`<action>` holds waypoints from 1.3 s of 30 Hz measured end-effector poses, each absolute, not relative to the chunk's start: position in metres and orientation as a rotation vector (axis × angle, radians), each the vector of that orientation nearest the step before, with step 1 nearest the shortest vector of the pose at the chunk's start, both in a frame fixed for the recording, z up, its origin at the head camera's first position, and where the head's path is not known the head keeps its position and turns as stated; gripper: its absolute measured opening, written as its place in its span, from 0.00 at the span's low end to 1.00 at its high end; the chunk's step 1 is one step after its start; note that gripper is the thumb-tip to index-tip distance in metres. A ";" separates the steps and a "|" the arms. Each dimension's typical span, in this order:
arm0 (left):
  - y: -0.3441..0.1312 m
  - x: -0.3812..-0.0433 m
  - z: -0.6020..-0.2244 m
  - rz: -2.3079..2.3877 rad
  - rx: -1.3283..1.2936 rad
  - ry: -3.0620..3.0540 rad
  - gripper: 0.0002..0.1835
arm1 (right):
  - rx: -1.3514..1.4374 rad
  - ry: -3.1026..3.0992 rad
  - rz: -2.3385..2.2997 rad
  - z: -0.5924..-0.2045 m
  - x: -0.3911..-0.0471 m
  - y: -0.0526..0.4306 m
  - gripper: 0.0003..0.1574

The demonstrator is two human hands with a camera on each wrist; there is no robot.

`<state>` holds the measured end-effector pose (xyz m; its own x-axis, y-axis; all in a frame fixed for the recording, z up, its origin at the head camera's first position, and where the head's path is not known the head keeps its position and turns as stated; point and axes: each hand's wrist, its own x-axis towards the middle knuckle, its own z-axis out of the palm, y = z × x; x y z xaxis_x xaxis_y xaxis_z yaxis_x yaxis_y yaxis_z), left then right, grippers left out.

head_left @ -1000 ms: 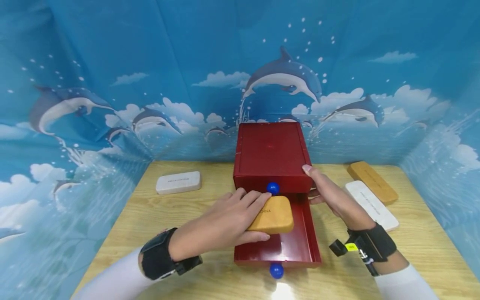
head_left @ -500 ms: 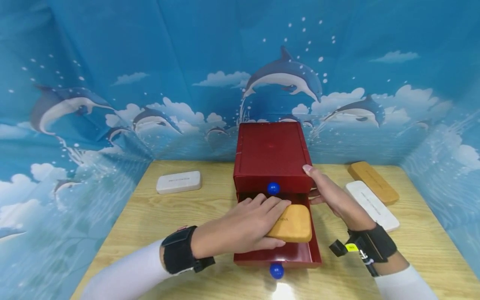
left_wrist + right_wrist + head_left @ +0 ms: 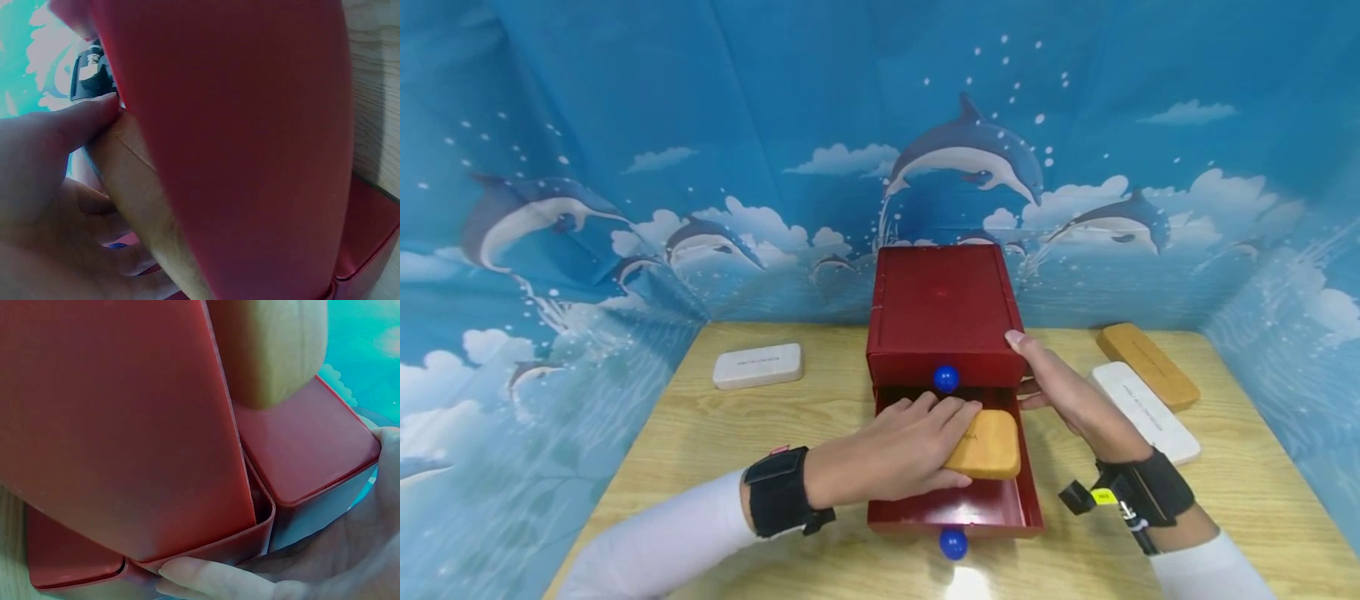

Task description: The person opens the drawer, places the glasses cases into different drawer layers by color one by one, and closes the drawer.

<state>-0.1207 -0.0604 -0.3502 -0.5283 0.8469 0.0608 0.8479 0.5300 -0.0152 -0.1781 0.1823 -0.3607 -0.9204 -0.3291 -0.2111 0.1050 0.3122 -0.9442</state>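
My left hand (image 3: 910,446) grips a yellow glasses case (image 3: 996,442) from its left end, thumb at the near side and fingers over the far side. The case is at the pulled-out lower drawer (image 3: 970,507) of a red cabinet (image 3: 943,304). In the left wrist view the drawer wall (image 3: 250,150) hides part of the case; whether it touches the drawer's bottom I cannot tell. My right hand (image 3: 1067,387) holds the cabinet's front right corner, thumb on the top edge and fingers against the side. The upper drawer, with a blue knob (image 3: 947,379), is closed.
A white case (image 3: 758,367) lies on the wooden table (image 3: 760,425) to the left. Right of the cabinet lie another white case (image 3: 1142,412) and a second yellow case (image 3: 1150,367). The lower drawer's blue knob (image 3: 953,544) juts toward the front. A dolphin-print cloth (image 3: 820,108) surrounds the table.
Over the past second my left hand has carried the yellow glasses case to the right and toward me, farther over the drawer. It shifts only slightly lately. The right hand stays put.
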 end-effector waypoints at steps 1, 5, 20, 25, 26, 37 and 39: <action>-0.060 -0.122 -0.352 -0.010 -1.489 -2.700 0.45 | -0.197 2.218 -1.637 -0.360 -0.178 0.182 0.47; -0.059 -0.125 -0.355 0.047 -1.460 -2.714 0.45 | -0.195 2.218 -1.628 -0.360 -0.178 0.181 0.48; -0.051 -0.140 -0.369 0.219 -1.393 -2.782 0.45 | -0.167 2.208 -1.654 -0.362 -0.181 0.181 0.49; -0.048 -0.144 -0.372 0.291 -1.373 -2.765 0.45 | -0.162 2.221 -1.652 -0.361 -0.181 0.182 0.49; -0.047 -0.144 -0.373 0.303 -1.369 -2.769 0.44 | -0.159 2.222 -1.650 -0.361 -0.181 0.182 0.50; -0.038 -0.147 -0.380 0.418 -1.310 -2.841 0.42 | -0.161 2.210 -1.649 -0.362 -0.179 0.181 0.50; -0.037 -0.147 -0.381 0.418 -1.304 -2.853 0.41 | -0.159 2.208 -1.651 -0.363 -0.179 0.181 0.50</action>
<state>-0.1475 -0.0371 -0.3805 -0.6600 0.7400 -0.1296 0.7460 0.6254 -0.2286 -0.1791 0.1808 -0.3628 -0.9223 -0.3104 -0.2303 0.1331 0.3043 -0.9432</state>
